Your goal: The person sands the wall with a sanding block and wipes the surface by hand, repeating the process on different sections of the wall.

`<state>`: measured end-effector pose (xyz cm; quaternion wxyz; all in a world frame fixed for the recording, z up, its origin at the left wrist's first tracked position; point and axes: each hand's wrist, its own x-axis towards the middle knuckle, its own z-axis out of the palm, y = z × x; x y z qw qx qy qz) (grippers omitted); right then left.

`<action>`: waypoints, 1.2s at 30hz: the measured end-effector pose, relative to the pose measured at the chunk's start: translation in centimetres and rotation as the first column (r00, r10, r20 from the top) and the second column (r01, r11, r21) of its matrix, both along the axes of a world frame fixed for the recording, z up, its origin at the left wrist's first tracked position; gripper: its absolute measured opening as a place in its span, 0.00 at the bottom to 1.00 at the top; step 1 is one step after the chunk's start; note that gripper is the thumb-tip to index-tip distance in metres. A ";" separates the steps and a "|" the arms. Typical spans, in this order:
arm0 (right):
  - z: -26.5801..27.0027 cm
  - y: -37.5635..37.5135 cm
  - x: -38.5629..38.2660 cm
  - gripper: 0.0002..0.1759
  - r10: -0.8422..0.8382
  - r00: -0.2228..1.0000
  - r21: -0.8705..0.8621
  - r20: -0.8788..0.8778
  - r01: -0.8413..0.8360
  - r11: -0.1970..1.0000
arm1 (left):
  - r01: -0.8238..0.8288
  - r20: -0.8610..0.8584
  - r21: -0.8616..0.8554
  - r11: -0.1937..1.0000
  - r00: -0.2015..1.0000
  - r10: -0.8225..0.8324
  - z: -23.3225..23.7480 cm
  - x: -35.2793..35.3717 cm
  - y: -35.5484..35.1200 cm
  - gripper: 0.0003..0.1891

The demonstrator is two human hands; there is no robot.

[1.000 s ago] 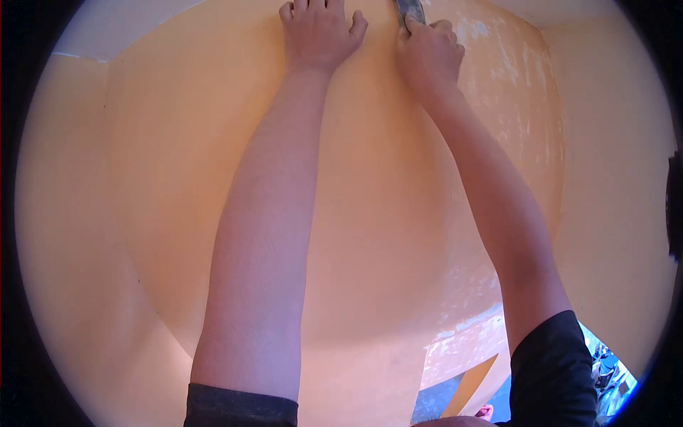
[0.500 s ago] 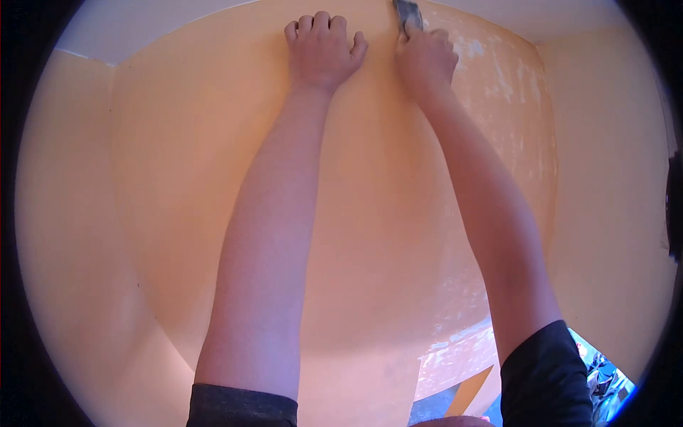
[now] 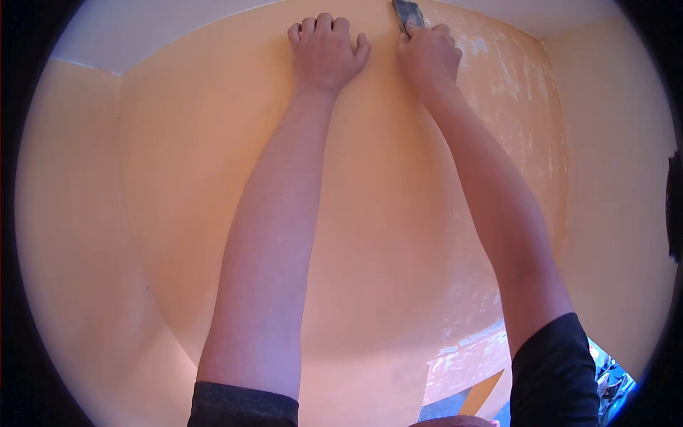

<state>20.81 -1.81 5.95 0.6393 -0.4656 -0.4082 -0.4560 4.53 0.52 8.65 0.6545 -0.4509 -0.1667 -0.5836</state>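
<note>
Both my arms reach up along an orange-painted wall (image 3: 370, 235). My left hand (image 3: 326, 53) rests on its upper part, fingers bent and spread, thumb out to the right, with nothing visible in it. To its right, my right hand (image 3: 430, 60) grips a dark, flat-ended scraper-like tool (image 3: 408, 14), which lies against the wall near its top edge. My fingers partly cover the tool's lower end. Whitish, scraped-looking patches (image 3: 509, 78) mark the wall right of my right hand.
A pale ceiling (image 3: 171, 25) meets the wall above. Side walls stand at the left (image 3: 64, 192) and right (image 3: 615, 178). Low at the right are shiny, cluttered things (image 3: 613, 381) and a slanted yellowish-brown piece (image 3: 482, 393). A dark object (image 3: 674, 206) sits at the far right edge.
The view has shifted slightly, so the wall corners appear a little further right. Both hands keep nearly the same places, and the tool is still in my right hand.
</note>
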 end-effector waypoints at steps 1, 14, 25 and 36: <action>-0.1 0.3 0.1 0.19 0.002 1.000 0.003 -0.006 -0.002 1.000 | -0.008 0.002 0.001 1.000 1.000 0.008 -0.1 0.0 0.1 0.15; -1.9 0.6 -0.9 0.18 0.004 0.999 0.049 -0.032 -0.003 0.999 | 0.033 0.028 -0.028 0.999 0.999 -0.033 -0.6 -0.1 0.2 0.16; -1.9 0.0 -0.4 0.15 0.080 0.997 0.049 -0.002 -0.080 0.996 | 0.045 0.046 -0.018 0.999 0.998 -0.044 -0.3 0.0 0.3 0.17; -4.1 0.6 -0.8 0.18 0.116 0.993 0.059 0.020 -0.117 0.991 | 0.027 0.029 -0.024 0.999 0.999 -0.027 -0.7 0.3 0.5 0.17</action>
